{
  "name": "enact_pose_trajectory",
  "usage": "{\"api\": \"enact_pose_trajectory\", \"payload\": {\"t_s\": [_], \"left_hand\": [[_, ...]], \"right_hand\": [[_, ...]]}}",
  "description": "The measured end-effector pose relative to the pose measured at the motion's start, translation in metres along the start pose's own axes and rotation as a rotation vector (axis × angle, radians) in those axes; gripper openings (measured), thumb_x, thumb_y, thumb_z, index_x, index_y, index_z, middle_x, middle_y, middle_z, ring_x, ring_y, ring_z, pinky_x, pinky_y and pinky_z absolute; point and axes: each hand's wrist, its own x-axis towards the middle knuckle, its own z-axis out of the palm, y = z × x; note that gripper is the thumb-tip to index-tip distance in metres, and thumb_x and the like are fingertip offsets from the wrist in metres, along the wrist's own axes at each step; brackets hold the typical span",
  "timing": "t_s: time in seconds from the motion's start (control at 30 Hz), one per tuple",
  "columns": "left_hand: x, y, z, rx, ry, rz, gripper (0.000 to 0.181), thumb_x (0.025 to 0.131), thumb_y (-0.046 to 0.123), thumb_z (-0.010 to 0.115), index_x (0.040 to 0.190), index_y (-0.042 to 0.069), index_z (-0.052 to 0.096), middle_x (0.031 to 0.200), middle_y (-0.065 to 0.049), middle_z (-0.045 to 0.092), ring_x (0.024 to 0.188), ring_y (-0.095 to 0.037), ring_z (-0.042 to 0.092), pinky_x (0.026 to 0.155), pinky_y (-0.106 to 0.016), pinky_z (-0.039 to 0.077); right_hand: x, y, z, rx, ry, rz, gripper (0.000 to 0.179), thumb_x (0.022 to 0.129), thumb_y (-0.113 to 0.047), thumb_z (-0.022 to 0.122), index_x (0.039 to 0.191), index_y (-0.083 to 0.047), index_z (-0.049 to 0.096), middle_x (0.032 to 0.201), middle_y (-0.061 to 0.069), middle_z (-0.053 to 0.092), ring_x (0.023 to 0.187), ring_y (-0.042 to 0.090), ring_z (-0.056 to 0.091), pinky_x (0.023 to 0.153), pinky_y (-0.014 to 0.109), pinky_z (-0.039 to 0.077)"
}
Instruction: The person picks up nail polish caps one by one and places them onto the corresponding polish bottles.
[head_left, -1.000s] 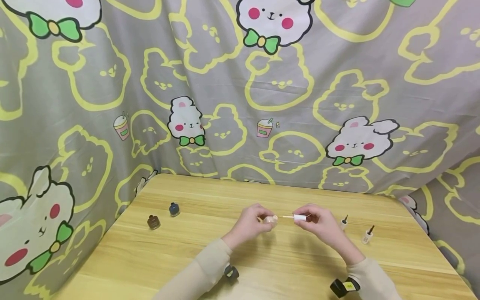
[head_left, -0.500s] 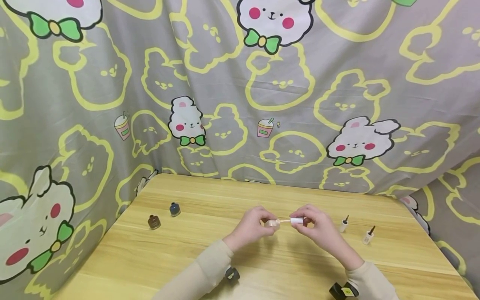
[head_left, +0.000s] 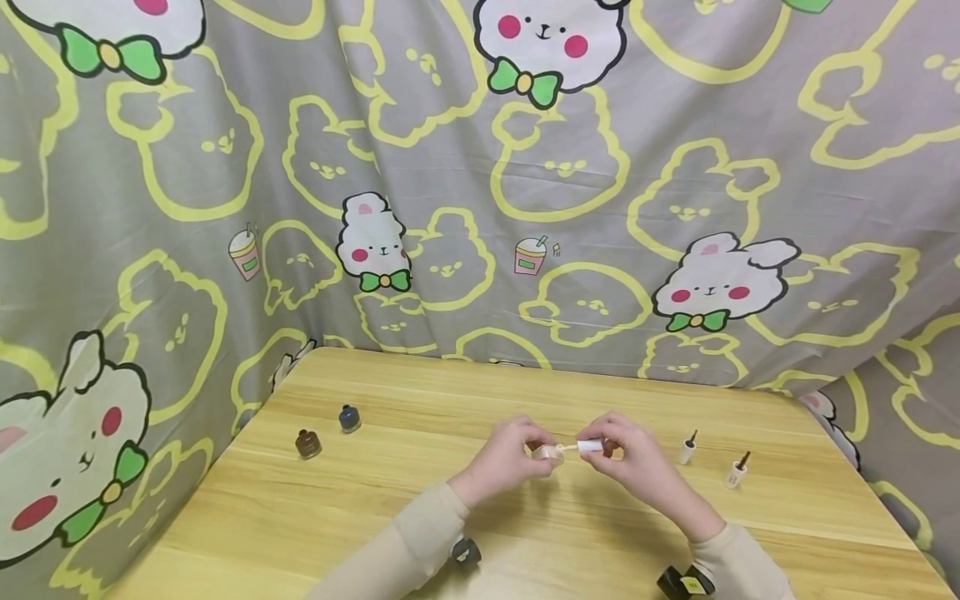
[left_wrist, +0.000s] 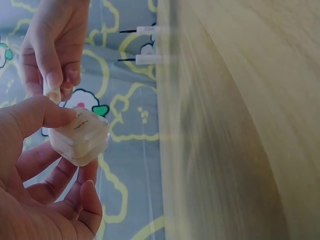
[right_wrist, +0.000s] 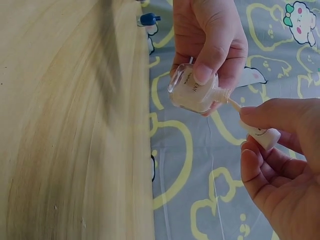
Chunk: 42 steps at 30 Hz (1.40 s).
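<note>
My left hand (head_left: pixel 501 462) pinches a small clear nail polish bottle (right_wrist: pixel 192 94) of pale cream polish between thumb and fingers, tilted with its neck toward the right hand. Between the thumb and fingers of my right hand (head_left: pixel 636 457) is its white cap (right_wrist: pixel 264 136). The pale brush stem (right_wrist: pixel 233 104) runs from the cap to the bottle's mouth; its tip appears to be inside the neck. Both hands are held above the wooden table, and the cap is apart from the neck. In the left wrist view the bottle (left_wrist: pixel 80 135) hides the brush.
On the left of the table (head_left: pixel 405 517) stand an uncapped brown polish bottle (head_left: pixel 307 445) and a dark blue one (head_left: pixel 349 419). To the right, two white caps (head_left: pixel 687 454) (head_left: pixel 736 476) stand with dark brushes pointing up. A patterned curtain (head_left: pixel 450 325) hangs behind.
The right hand has moved left with the cap, and the left hand slightly right and down with the bottle. The gap between cap and bottle has narrowed, with less brush stem showing.
</note>
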Motion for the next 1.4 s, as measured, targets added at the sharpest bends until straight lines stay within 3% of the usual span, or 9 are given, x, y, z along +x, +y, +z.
{"api": "enact_pose_trajectory", "payload": {"t_s": [0.27, 0.7, 0.93, 1.4], "left_hand": [[-0.001, 0.002, 0.002, 0.019, -0.017, 0.005, 0.021, 0.08, 0.013, 0.076, 0.101, 0.011, 0.075, 0.092, 0.003, 0.065, 0.083, -0.004, 0.054, 0.069, -0.015, 0.044], [-0.001, 0.0, 0.005, 0.017, -0.025, 0.027, 0.02, 0.079, 0.014, 0.077, 0.099, 0.013, 0.076, 0.091, 0.004, 0.065, 0.084, -0.011, 0.059, 0.07, -0.015, 0.043], [-0.001, 0.001, 0.005, 0.015, -0.029, 0.029, 0.02, 0.079, 0.015, 0.077, 0.099, 0.012, 0.076, 0.091, 0.004, 0.066, 0.084, -0.009, 0.059, 0.072, -0.016, 0.043], [-0.002, 0.002, 0.008, 0.008, -0.032, 0.025, 0.02, 0.079, 0.014, 0.078, 0.098, 0.013, 0.075, 0.093, 0.004, 0.066, 0.085, -0.013, 0.061, 0.071, -0.015, 0.043]], "right_hand": [[-0.001, -0.001, 0.003, -0.005, -0.003, -0.031, 0.027, 0.073, 0.001, 0.079, 0.093, -0.016, 0.072, 0.089, -0.007, 0.065, 0.066, 0.004, 0.052, 0.057, 0.018, 0.045], [-0.001, -0.006, 0.007, 0.036, 0.01, -0.074, 0.032, 0.075, 0.004, 0.078, 0.102, -0.01, 0.07, 0.088, -0.005, 0.068, 0.071, -0.004, 0.054, 0.058, 0.023, 0.051], [-0.001, -0.004, 0.01, 0.031, 0.038, -0.108, 0.031, 0.073, 0.007, 0.078, 0.099, -0.007, 0.069, 0.085, -0.003, 0.069, 0.07, 0.001, 0.055, 0.058, 0.022, 0.05], [-0.003, -0.001, 0.015, 0.038, 0.012, -0.128, 0.03, 0.072, 0.007, 0.078, 0.096, -0.008, 0.068, 0.083, -0.006, 0.067, 0.068, 0.003, 0.054, 0.055, 0.025, 0.05]]}}
